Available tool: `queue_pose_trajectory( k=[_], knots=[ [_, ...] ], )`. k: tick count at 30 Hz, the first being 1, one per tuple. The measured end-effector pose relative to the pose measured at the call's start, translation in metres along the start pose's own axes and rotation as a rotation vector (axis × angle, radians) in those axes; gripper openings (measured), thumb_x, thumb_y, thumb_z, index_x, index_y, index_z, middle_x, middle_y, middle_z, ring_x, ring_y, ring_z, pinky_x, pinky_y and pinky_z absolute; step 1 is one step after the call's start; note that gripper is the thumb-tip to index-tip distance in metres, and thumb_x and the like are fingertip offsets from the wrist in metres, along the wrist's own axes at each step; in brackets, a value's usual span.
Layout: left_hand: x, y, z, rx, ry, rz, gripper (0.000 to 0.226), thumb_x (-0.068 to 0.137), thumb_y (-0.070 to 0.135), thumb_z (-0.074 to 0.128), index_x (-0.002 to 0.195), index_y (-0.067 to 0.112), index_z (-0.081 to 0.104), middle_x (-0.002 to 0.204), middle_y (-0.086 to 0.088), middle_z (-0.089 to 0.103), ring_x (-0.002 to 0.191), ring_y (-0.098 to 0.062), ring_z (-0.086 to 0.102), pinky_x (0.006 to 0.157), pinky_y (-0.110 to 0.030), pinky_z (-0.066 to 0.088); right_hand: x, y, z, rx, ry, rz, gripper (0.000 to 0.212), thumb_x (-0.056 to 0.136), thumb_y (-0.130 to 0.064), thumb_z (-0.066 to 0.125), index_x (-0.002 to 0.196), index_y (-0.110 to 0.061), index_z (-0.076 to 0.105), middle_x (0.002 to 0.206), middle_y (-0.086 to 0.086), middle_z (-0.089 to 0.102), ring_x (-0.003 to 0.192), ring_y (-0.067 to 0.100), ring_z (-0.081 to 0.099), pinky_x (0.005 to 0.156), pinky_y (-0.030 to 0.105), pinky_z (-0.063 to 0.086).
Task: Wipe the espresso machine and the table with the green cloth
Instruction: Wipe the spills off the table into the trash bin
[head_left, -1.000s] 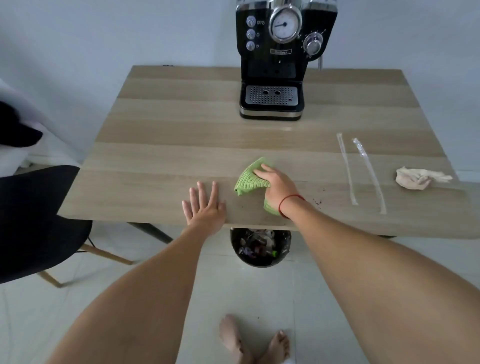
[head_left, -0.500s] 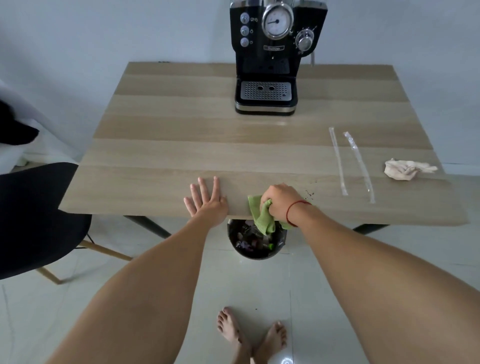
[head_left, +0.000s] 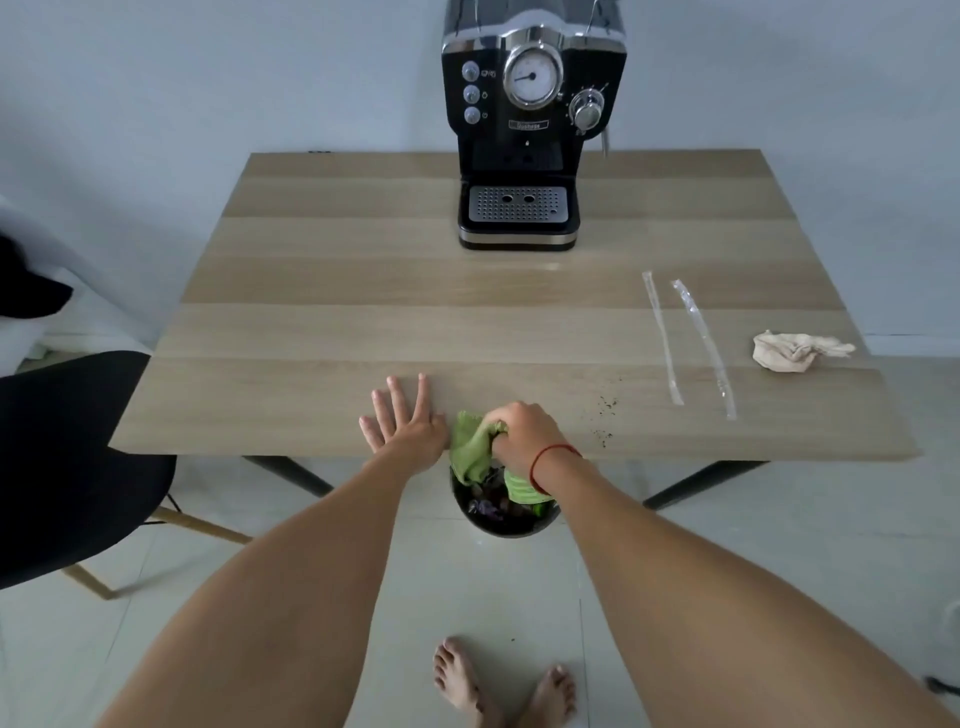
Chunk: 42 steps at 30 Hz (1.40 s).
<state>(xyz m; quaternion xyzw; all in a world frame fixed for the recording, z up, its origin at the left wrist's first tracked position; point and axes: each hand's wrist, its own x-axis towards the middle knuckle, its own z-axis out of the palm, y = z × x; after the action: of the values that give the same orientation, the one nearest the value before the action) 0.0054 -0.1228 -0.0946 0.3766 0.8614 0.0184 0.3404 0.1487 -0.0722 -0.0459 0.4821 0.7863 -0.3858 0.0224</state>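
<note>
A black espresso machine (head_left: 524, 130) with a round gauge stands at the far middle of the wooden table (head_left: 363, 291). My right hand (head_left: 524, 434) is closed on the green cloth (head_left: 470, 452) at the table's near edge; the cloth hangs bunched over the edge above a bin. My left hand (head_left: 402, 426) lies flat on the table just left of it, fingers spread, holding nothing. Dark crumbs (head_left: 605, 408) are scattered on the wood to the right of my right hand.
A dark bin (head_left: 506, 512) with rubbish sits on the floor under the near edge. Two clear plastic wrappers (head_left: 662, 338) and a crumpled beige tissue (head_left: 795, 351) lie on the table's right side. A black chair (head_left: 67, 457) stands at the left. My bare feet are on the tiled floor.
My right hand dragged the cloth from the table surface back to the near edge, and the cloth now hangs bunched over the bin. My left hand stayed flat in place.
</note>
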Motion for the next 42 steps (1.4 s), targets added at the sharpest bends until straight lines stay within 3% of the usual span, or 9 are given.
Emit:
queue_pose_trajectory(
  k=[9, 14, 18, 22, 25, 29, 35, 39, 42],
  knots=[
    [0.008, 0.04, 0.013, 0.064, 0.004, 0.091, 0.059, 0.099, 0.045, 0.016, 0.149, 0.04, -0.016, 0.154, -0.001, -0.033, 0.142, -0.024, -0.032, 0.11, -0.052, -0.02, 0.041, 0.037, -0.082, 0.212, 0.611, 0.078, 0.047, 0.086, 0.008, 0.044, 0.124, -0.013, 0.062, 0.131, 0.005, 0.059, 0.12, 0.022, 0.056, 0.102, 0.028, 0.045],
    [0.013, 0.043, 0.016, 0.078, -0.001, 0.09, 0.058, 0.099, 0.045, 0.015, 0.148, 0.042, -0.016, 0.154, 0.0, -0.033, 0.142, -0.024, -0.032, 0.11, -0.053, -0.02, 0.051, 0.085, -0.06, -0.219, 0.367, 0.252, 0.053, 0.089, 0.004, 0.044, 0.134, -0.022, 0.052, 0.155, 0.008, 0.027, 0.14, 0.032, 0.027, 0.116, 0.043, 0.026],
    [0.012, 0.043, 0.015, 0.078, -0.007, 0.093, 0.057, 0.099, 0.046, 0.014, 0.148, 0.042, -0.015, 0.155, 0.0, -0.032, 0.142, -0.025, -0.031, 0.11, -0.053, -0.02, 0.036, 0.087, -0.024, -0.264, 0.259, 0.275, 0.069, 0.088, 0.01, 0.039, 0.145, -0.028, 0.034, 0.159, 0.011, 0.01, 0.145, 0.038, 0.008, 0.119, 0.05, 0.015],
    [0.011, 0.043, 0.014, 0.085, -0.01, 0.093, 0.058, 0.099, 0.045, 0.015, 0.148, 0.043, -0.015, 0.155, 0.0, -0.033, 0.142, -0.025, -0.031, 0.11, -0.053, -0.019, 0.022, 0.059, -0.014, -0.268, 0.229, 0.203, 0.056, 0.09, 0.002, 0.039, 0.139, -0.024, 0.045, 0.153, 0.009, 0.031, 0.14, 0.034, 0.028, 0.113, 0.042, 0.033],
    [0.01, 0.044, 0.013, 0.1, -0.002, 0.087, 0.058, 0.1, 0.04, 0.018, 0.148, 0.043, -0.014, 0.155, -0.001, -0.032, 0.142, -0.026, -0.03, 0.111, -0.054, -0.017, 0.02, 0.037, -0.02, -0.266, 0.195, 0.11, 0.046, 0.088, -0.009, 0.044, 0.129, -0.026, 0.057, 0.125, 0.006, 0.061, 0.111, 0.028, 0.057, 0.091, 0.034, 0.047],
    [0.009, 0.044, 0.012, 0.093, -0.005, 0.088, 0.059, 0.099, 0.036, 0.019, 0.148, 0.044, -0.015, 0.154, -0.001, -0.033, 0.141, -0.025, -0.032, 0.11, -0.054, -0.019, 0.025, 0.021, -0.04, -0.076, 0.293, 0.078, 0.044, 0.088, -0.007, 0.045, 0.124, -0.026, 0.06, 0.108, 0.002, 0.07, 0.078, 0.019, 0.061, 0.072, 0.032, 0.054],
    [0.009, 0.042, 0.012, 0.062, -0.029, 0.097, 0.06, 0.098, 0.04, 0.017, 0.147, 0.044, -0.016, 0.154, 0.001, -0.034, 0.141, -0.023, -0.034, 0.109, -0.052, -0.022, 0.038, 0.052, -0.067, -0.118, 0.496, 0.162, 0.046, 0.089, 0.003, 0.043, 0.128, -0.017, 0.058, 0.143, 0.003, 0.046, 0.127, 0.023, 0.048, 0.101, 0.032, 0.042],
    [0.01, 0.04, 0.012, 0.059, -0.047, 0.109, 0.059, 0.098, 0.04, 0.015, 0.147, 0.044, -0.018, 0.153, 0.001, -0.036, 0.14, -0.024, -0.035, 0.109, -0.052, -0.023, 0.015, 0.071, -0.042, -0.257, 0.306, 0.372, 0.038, 0.094, -0.004, 0.043, 0.127, -0.016, 0.058, 0.136, 0.006, 0.051, 0.122, 0.025, 0.05, 0.099, 0.034, 0.044],
    [0.009, 0.04, 0.011, 0.058, -0.047, 0.109, 0.059, 0.098, 0.04, 0.016, 0.147, 0.044, -0.017, 0.154, 0.001, -0.034, 0.141, -0.023, -0.034, 0.109, -0.052, -0.022, -0.004, 0.058, -0.014, -0.259, 0.294, 0.254, 0.042, 0.085, 0.001, 0.043, 0.119, -0.014, 0.062, 0.125, 0.006, 0.06, 0.112, 0.024, 0.057, 0.094, 0.034, 0.05]
  ],
)
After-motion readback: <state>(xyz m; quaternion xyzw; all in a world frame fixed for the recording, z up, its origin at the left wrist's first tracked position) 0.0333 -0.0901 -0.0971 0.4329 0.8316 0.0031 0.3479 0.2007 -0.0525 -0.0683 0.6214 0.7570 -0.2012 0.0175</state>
